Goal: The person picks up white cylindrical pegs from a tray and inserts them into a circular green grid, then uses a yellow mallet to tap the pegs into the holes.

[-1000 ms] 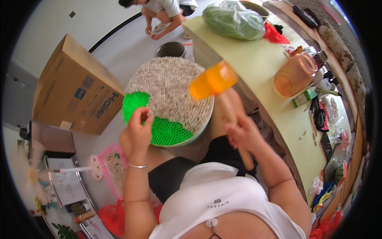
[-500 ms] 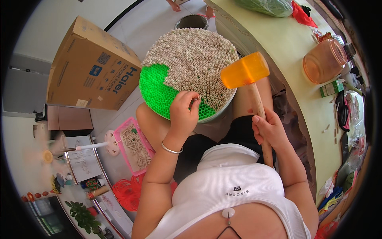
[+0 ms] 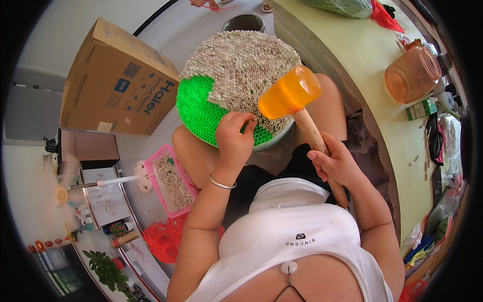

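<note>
A round green grid [image 3: 197,104] of small holes lies in front of my knees. Pale short tubes [image 3: 236,70] stand packed in most of it, leaving green at the left and near edge. My left hand [image 3: 234,135] is over the near part, thumb and fingers pinched on a small pale tube [image 3: 255,120] at the edge of the filled area. My right hand [image 3: 333,160] is wrapped round the wooden handle of a mallet [image 3: 289,93]. The mallet's translucent orange head is tilted over the right part of the tubes, close to my left fingers.
At my left are a large cardboard box [image 3: 118,80], a pink basket [image 3: 173,183] of loose pale pieces, a fan [image 3: 115,181] and red plastic strapping [image 3: 163,241]. A pale green table [image 3: 362,55] on the right bears a pinkish jar [image 3: 412,75]. A dark bucket [image 3: 244,23] stands beyond the grid.
The mallet head has swung left, nearer my left hand, and my right hand has shifted slightly left. My left hand still pinches near the same spot. A person's hand at the top has moved left.
</note>
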Demonstrator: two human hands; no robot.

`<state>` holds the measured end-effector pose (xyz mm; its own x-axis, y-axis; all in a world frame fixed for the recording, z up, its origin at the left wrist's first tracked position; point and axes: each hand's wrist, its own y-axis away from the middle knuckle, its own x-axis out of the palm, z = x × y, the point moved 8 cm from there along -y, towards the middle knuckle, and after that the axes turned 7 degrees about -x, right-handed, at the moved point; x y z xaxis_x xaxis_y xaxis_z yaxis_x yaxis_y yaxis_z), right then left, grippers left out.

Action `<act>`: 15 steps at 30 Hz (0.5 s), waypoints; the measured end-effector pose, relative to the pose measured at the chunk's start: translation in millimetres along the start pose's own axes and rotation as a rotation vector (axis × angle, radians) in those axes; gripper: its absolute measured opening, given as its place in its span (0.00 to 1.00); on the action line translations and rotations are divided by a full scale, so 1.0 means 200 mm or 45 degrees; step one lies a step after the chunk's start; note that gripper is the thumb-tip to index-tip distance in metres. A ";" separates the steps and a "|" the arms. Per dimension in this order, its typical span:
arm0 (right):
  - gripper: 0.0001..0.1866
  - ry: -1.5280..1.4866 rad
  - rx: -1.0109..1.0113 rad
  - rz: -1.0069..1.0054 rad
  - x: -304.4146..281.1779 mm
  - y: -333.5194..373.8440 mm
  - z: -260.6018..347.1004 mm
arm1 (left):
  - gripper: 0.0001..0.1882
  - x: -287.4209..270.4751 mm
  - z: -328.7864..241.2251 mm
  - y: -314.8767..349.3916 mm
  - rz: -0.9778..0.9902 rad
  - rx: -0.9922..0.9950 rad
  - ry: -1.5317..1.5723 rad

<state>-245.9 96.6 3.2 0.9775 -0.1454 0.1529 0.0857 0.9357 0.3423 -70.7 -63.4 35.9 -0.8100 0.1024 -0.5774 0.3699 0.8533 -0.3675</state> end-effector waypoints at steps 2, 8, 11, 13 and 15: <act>0.18 0.067 0.003 0.013 0.02 0.00 0.02 | 0.07 -0.01 0.00 0.01 -0.009 0.070 -0.069; 0.19 0.526 -0.407 0.015 0.08 0.04 0.27 | 0.07 -0.09 0.15 0.03 -0.012 -0.381 0.212; 0.19 0.913 -0.722 0.000 0.13 0.04 0.31 | 0.06 -0.14 0.20 0.02 -0.083 -0.512 0.602; 0.18 1.247 -0.494 0.087 0.12 -0.03 0.21 | 0.06 -0.15 0.22 0.00 -0.103 -0.592 0.778; 0.17 0.980 -0.383 0.037 0.08 -0.02 0.26 | 0.06 -0.16 0.24 0.01 -0.090 -0.505 0.662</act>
<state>-241.4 73.5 52.0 0.8292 0.0388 -0.5576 -0.0005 0.9976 0.0687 -22.1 -89.1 19.6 -0.9773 0.1881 -0.0980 0.1925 0.9806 -0.0375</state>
